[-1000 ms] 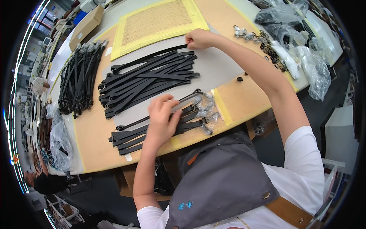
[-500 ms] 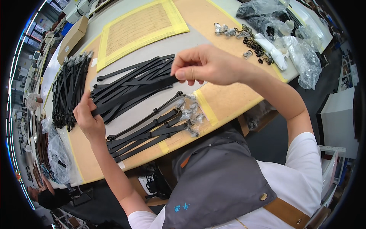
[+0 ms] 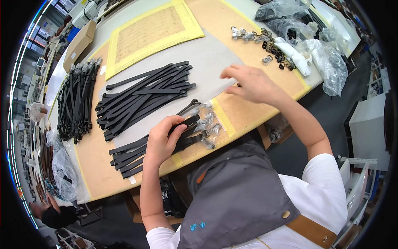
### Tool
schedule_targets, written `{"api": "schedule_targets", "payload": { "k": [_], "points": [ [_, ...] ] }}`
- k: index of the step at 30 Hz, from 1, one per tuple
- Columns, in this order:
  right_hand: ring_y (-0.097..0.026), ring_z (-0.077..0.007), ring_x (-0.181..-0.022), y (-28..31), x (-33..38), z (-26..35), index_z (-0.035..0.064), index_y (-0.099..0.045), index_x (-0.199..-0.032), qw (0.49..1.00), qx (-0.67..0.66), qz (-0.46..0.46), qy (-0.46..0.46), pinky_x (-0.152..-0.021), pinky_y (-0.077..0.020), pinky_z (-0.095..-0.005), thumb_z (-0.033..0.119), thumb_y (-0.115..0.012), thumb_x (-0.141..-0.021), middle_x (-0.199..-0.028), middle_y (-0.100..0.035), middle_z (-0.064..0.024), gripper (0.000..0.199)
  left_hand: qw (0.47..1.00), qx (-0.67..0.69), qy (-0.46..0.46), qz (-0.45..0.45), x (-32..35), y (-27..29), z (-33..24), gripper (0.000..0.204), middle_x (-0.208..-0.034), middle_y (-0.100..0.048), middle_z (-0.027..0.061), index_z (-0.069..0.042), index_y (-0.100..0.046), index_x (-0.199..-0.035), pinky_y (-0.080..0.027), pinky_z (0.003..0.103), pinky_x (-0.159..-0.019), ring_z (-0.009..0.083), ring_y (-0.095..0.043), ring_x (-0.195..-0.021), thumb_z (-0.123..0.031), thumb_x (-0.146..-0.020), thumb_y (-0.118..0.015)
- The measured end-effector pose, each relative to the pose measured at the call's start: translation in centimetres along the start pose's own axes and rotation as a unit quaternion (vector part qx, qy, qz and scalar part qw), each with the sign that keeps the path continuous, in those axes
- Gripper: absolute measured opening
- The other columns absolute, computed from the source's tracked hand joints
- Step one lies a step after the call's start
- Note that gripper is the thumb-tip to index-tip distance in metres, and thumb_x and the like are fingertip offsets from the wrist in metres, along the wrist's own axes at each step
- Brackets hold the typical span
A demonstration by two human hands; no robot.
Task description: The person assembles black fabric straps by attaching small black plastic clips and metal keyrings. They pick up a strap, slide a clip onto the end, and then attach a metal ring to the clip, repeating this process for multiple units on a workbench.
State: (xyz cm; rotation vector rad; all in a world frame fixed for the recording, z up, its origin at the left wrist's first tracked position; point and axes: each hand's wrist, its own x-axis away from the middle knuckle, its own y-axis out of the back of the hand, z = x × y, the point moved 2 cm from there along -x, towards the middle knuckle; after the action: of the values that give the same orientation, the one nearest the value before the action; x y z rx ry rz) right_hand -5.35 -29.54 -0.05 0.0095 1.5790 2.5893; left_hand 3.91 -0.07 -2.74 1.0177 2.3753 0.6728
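While the left hand (image 3: 162, 141) presses flat, fingers curled loosely on the near strap bundle (image 3: 159, 147) at 7 o'clock, the right hand (image 3: 248, 83) hovers open and empty at 1 o'clock, above the bare table (image 3: 207, 54).

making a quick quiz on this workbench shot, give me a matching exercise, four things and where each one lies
Things:
1. left hand
2. right hand
3. yellow mat
4. clear plastic bags

Places:
A. at the far side of the table, beyond the loose pile of black straps
B. at the table's right end, beside the small metal buckles
C. on the near bundle of black straps at the table's front edge
D. above the table, open, right of the loose pile, holding nothing

Pairs: 1-C, 2-D, 3-A, 4-B
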Motion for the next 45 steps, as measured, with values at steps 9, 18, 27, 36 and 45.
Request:
{"api": "schedule_targets", "payload": {
  "k": [9,18,27,36,45],
  "points": [
    [-0.069,-0.0127,-0.092,-2.6,1.3,-1.4,0.0012,-0.065,-0.121,0.768,-0.620,0.146,-0.065,-0.076,-0.0573,-0.0243,0.013,-0.065,-0.101,-0.111,-0.069,-0.0076,0.023,0.997,0.072,-0.025,-0.020,0.1,0.2,0.0,0.025,-0.082,-0.067,0.0030,-0.003,-0.071,-0.104,-0.041,0.021,-0.054,0.0080,-0.055,-0.065,-0.008,-0.083,-0.084],
    [-0.069,-0.0096,-0.089,-6.8,2.5,4.1,0.0035,-0.061,-0.131,0.450,-0.871,0.169,-0.100,-0.078,-0.0595,-0.0217,0.013,-0.060,-0.105,-0.112,-0.070,-0.0093,0.028,0.996,0.054,-0.058,-0.037,0.0,1.0,-2.6,0.023,-0.080,-0.063,0.0011,-0.001,-0.070,-0.101,-0.036,0.019,-0.052,0.0043,-0.050,-0.062,-0.003,-0.081,-0.083],
    [-0.071,-0.0116,-0.095,-8.0,2.5,4.8,0.0030,-0.059,-0.131,0.428,-0.882,0.153,-0.125,-0.083,-0.0613,-0.0217,0.009,-0.058,-0.104,-0.112,-0.070,-0.0105,0.027,0.994,0.053,-0.072,-0.057,-0.2,0.5,-2.5,0.024,-0.079,-0.063,0.0012,-0.001,-0.071,-0.100,-0.034,0.020,-0.051,0.0042,-0.049,-0.060,-0.001,-0.079,-0.083],
    [-0.071,-0.0148,-0.100,-8.2,1.8,5.3,0.0057,-0.059,-0.109,0.535,-0.835,0.084,-0.096,-0.090,-0.0591,-0.0265,0.012,-0.061,-0.103,-0.111,-0.069,-0.0099,0.009,0.994,0.057,-0.074,-0.061,-0.2,-0.3,-3.0,0.023,-0.076,-0.062,0.0015,-0.001,-0.071,-0.098,-0.037,0.021,-0.051,0.0058,-0.050,-0.060,0.000,-0.079,-0.083],
    [-0.065,-0.0202,-0.117,-8.6,3.0,7.5,0.0051,-0.055,-0.105,0.591,-0.804,-0.055,-0.042,-0.097,-0.0556,-0.0317,-0.002,-0.067,-0.096,-0.121,-0.063,-0.0126,0.017,0.982,-0.040,-0.119,-0.141,-0.7,-0.7,-3.2,0.025,-0.074,-0.060,0.0024,-0.002,-0.070,-0.100,-0.038,0.023,-0.051,0.0093,-0.050,-0.058,0.002,-0.079,-0.083]
  ]
}}
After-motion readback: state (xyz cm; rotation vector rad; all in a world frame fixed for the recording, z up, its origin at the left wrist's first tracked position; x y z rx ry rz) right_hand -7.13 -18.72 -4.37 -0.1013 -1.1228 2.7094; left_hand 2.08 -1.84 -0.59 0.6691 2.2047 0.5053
